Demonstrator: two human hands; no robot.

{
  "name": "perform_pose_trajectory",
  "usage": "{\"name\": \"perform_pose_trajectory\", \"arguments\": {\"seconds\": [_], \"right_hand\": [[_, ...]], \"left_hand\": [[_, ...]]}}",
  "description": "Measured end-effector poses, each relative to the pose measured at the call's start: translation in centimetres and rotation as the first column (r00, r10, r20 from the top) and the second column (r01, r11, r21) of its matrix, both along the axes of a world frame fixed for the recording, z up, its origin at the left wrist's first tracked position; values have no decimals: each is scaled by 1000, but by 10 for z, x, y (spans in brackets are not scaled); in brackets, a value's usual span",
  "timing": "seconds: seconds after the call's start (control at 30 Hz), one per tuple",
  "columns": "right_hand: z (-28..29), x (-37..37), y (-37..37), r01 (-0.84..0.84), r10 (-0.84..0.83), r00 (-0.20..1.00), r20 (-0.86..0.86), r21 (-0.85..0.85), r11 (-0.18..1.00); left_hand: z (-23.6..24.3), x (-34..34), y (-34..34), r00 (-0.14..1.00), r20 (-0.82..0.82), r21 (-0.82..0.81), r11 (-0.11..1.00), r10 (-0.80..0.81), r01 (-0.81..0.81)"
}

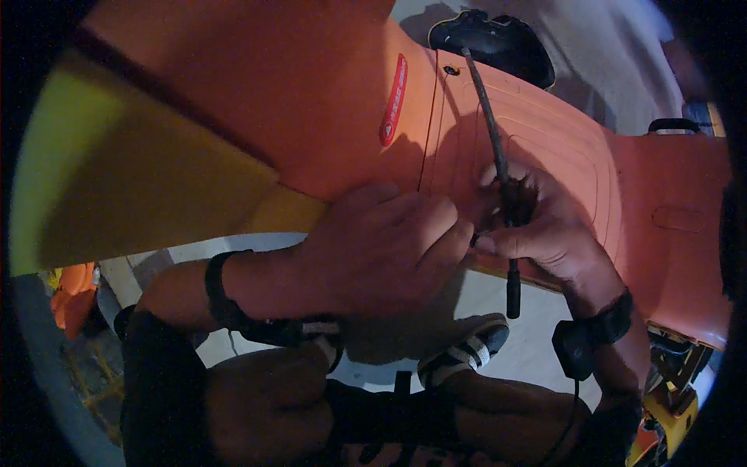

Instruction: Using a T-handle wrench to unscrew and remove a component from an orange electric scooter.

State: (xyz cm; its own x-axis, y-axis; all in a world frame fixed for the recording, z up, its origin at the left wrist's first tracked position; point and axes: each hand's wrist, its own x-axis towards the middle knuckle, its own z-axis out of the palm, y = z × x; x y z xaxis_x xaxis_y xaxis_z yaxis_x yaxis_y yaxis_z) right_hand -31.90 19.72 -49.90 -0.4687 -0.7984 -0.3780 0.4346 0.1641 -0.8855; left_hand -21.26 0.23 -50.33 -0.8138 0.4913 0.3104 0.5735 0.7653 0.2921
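Observation:
A long, thin dark rod (484, 105) with a black cylindrical lower end (513, 294) runs upward and slightly left through my right hand (545, 226). The fingers of that hand are curled around the rod's middle, with the thumb bent toward my left hand. Closed, with its back facing up, my left hand (389, 249) meets the right thumb. A small dark piece (476, 240) shows between the two hands; its kind cannot be made out. Both hands are over the near edge of an orange body panel (560, 132), which has a red label (394, 100).
Near the panel's far edge is a small dark hole (451, 71). Beyond it lies a black, rounded part (494, 47). A yellow-orange panel (179, 179) slants in at left. Below the hands are my legs and a striped shoe (465, 354). Yellow and black parts (673, 412) stand at lower right.

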Motion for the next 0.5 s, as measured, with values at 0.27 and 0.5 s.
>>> {"name": "perform_pose_trajectory", "arguments": {"seconds": [0.27, 0.5], "right_hand": [[-8, 2, 3, 12, -6, 988, 156, -38, 999], [-13, 3, 2, 8, -4, 993, 114, -36, 999]], "left_hand": [[-13, -1, -3, 973, -205, -61, 993, -109, 98], [-12, 1, -3, 973, -219, -72, 995, -79, 64]]}}
